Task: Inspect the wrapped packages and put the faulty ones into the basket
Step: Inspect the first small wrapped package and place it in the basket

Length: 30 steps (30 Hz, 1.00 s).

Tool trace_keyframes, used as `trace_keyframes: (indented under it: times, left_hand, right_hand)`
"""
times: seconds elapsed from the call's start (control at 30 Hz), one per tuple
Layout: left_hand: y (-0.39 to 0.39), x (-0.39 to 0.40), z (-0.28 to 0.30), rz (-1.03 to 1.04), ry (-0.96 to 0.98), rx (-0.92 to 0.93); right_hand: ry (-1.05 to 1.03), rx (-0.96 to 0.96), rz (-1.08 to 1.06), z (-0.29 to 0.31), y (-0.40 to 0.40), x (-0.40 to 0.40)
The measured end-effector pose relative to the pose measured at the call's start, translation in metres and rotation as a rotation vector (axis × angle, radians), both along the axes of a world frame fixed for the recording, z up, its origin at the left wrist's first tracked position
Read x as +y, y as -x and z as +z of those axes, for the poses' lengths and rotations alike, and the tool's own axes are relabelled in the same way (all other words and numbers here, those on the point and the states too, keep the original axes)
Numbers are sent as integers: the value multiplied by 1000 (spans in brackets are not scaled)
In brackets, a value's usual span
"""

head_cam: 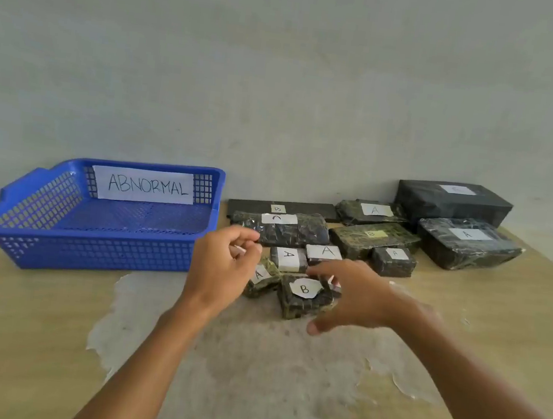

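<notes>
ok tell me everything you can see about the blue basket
The blue basket is a shallow, rectangular plastic tray with mesh walls and floor, a smooth rim and a handle bump on its left end. It sits upright on the table, left of the packages, against the wall. A white paper sign reading ABNORMAL hangs inside its back wall. Nothing lies inside; neither hand touches it.
</notes>
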State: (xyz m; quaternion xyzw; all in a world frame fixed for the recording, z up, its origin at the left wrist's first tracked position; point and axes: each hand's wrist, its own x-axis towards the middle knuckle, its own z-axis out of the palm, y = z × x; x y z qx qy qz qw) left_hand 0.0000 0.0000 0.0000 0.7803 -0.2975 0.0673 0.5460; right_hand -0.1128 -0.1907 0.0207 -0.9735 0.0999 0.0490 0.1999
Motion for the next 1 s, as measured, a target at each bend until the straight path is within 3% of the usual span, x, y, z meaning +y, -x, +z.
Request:
trace_keyframes:
  times: [0.13, 0.23, 0.47, 0.57, 0.77, 1.0]
  left_hand:
    - [7, 5, -10, -4, 65, 59]
    - [6, 4, -14, -42, 107, 128]
    - [14, 3, -28, -267, 207, 385]
    - [14, -1, -35, -263, 258, 438]
    - [16, -7, -42, -167, 334, 446]
    - [22, -3, -44, -104, 388, 389]
  right_hand:
    - [45, -149, -45, -14, 3, 2]
    - [-60, -283, -82, -20, 1, 1]
    - [-712, -590, -123, -41, -6, 16]
    - [-860, -660, -166, -61, -10, 22]
    - [-891, -865, -277, -79, -17, 38]
    - [-944, -894, -191, -75, -12, 46]
